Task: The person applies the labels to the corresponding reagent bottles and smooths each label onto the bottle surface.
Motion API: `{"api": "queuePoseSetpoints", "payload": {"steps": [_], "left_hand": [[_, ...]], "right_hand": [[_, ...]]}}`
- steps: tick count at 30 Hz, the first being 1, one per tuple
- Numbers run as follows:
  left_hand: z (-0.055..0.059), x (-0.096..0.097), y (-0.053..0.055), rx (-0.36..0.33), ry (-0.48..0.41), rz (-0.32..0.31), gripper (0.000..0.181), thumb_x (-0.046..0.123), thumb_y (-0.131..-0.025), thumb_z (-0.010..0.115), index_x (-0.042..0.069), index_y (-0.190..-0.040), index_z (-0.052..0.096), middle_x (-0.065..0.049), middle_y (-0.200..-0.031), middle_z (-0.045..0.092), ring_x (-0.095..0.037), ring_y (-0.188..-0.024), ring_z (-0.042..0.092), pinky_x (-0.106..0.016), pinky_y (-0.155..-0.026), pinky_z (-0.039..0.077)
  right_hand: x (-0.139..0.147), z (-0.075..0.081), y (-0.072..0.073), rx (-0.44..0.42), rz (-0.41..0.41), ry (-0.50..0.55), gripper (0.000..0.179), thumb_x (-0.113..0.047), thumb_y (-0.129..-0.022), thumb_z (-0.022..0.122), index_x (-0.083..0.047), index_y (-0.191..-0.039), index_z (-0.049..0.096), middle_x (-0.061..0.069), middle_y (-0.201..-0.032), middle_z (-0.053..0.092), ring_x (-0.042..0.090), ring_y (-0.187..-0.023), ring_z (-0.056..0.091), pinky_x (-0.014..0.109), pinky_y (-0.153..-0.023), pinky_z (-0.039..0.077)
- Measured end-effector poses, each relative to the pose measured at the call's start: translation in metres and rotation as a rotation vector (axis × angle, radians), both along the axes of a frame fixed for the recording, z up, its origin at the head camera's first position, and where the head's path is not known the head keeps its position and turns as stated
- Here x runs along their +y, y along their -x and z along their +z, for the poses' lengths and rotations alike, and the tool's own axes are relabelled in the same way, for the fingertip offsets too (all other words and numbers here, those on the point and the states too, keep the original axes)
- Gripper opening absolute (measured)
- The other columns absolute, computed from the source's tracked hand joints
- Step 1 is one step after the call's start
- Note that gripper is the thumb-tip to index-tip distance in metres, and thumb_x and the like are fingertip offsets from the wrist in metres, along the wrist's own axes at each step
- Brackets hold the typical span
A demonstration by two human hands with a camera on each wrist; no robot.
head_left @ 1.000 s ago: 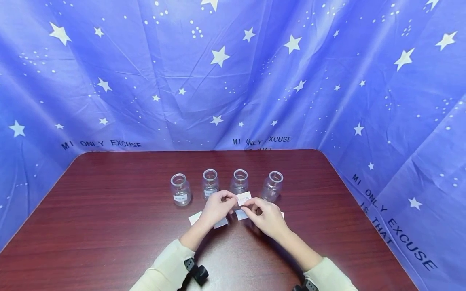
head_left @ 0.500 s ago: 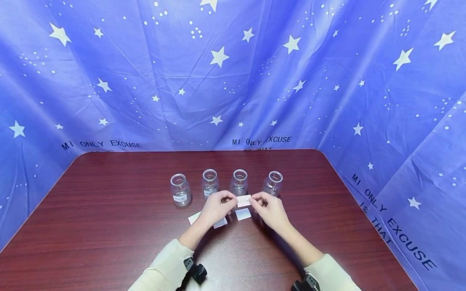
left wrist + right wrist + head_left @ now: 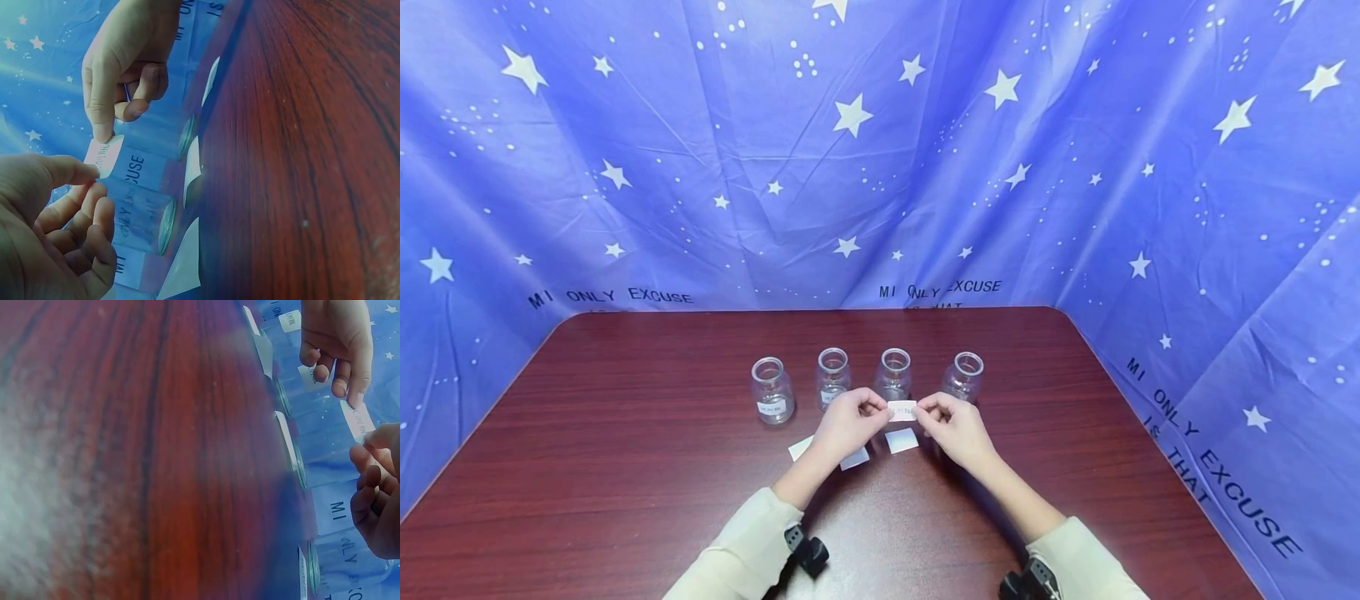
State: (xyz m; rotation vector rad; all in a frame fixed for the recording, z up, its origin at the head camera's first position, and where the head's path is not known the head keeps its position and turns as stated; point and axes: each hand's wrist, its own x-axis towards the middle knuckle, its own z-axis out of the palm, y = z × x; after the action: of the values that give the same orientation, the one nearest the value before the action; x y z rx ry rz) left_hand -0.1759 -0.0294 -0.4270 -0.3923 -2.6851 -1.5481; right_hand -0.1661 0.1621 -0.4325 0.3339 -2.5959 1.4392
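Note:
A small white printed label [image 3: 902, 411] is stretched between both hands, in front of the third glass jar [image 3: 893, 377] from the left. My left hand [image 3: 852, 422] pinches its left edge between thumb and forefinger. The opposite edge is pinched by my right hand [image 3: 958, 427]. In the left wrist view, the label [image 3: 107, 156] is held clear of the table, its print partly covered by fingertips. Below it on the table lies a white paper piece [image 3: 901, 440]. The right wrist view shows the label [image 3: 357, 422] apart from the jars behind.
White labels mark the leftmost jar [image 3: 772, 392] and the second jar [image 3: 832, 372]. A fourth jar [image 3: 964, 375] stands behind my right hand, partly hidden. More paper pieces [image 3: 854, 459] lie by my left forearm. A starry blue curtain [image 3: 850, 167] borders the brown table [image 3: 625, 458].
My right hand has moved from below the label up to its right edge and now pinches it. The tilted label has turned level. The jars stay put.

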Motion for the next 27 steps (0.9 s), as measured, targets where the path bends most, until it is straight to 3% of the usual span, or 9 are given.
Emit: {"api": "queuePoseSetpoints", "payload": {"steps": [14,27], "left_hand": [[0.005,0.003,0.0,0.049,0.211,0.114,0.007,0.027,-0.081,0.066,0.019,-0.081,0.065,0.008,-0.071,0.065,-0.005,-0.066,0.057,-0.024,-0.059,0.043],[0.004,0.006,0.004,0.061,0.284,0.16,0.008,0.03,-0.084,0.064,0.022,-0.081,0.064,0.011,-0.069,0.062,-0.003,-0.061,0.052,-0.024,-0.056,0.041]], "right_hand": [[-0.004,-0.003,0.01,0.011,0.005,-0.034,0.006,-0.011,-0.084,0.068,-0.006,-0.086,0.067,0.003,-0.056,0.059,-0.001,-0.036,0.042,0.022,-0.037,0.038],[-0.007,-0.007,0.017,0.059,-0.026,-0.065,0.006,-0.011,-0.083,0.069,-0.005,-0.084,0.067,0.001,-0.054,0.057,0.001,-0.043,0.045,0.018,-0.04,0.036]]}}
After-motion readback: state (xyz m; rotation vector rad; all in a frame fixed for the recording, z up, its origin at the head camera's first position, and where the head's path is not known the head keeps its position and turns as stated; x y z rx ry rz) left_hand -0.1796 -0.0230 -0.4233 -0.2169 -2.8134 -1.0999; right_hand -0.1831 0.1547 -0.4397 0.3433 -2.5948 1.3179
